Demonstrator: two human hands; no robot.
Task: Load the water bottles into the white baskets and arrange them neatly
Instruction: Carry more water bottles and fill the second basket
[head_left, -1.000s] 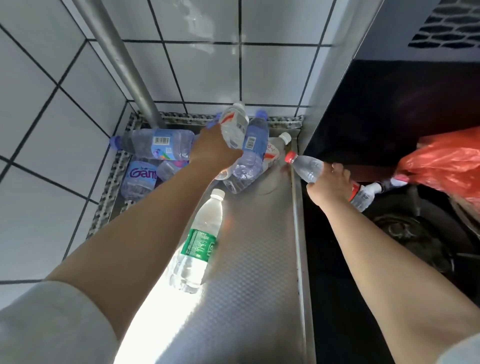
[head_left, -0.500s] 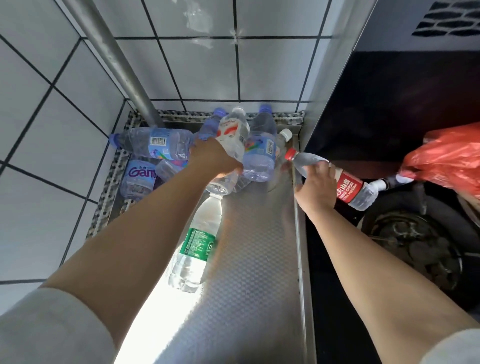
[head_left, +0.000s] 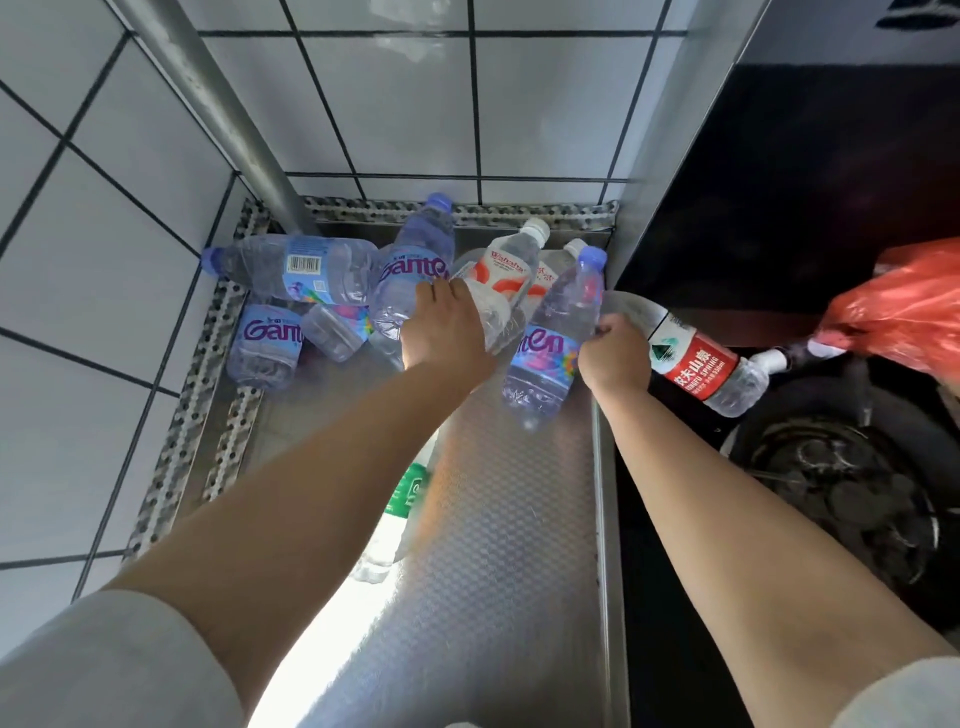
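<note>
At frame centre the left hand (head_left: 441, 332) grips a Wahaha bottle (head_left: 506, 280) among Ganten bottles (head_left: 415, 270) heaped at the steel bench's (head_left: 498, 519) far end. The right hand (head_left: 613, 358) holds a red-labelled bottle (head_left: 696, 358) over the bench's right edge, near a red bag (head_left: 904, 306).

Embossed, dimpled sheet metal forms the desk (head_left: 509, 519) — shiny under glare; the water bottles (head_left: 540, 343) are clear glossy plastic (crinkled), against smooth glazed wall tiles (head_left: 545, 104).

"Ganten" on purple-capped bottles (head_left: 413, 270), "Wahaha" on white-capped bottle (head_left: 506, 270), "Nongfu Spring" on red-labelled bottle (head_left: 696, 371)
</note>
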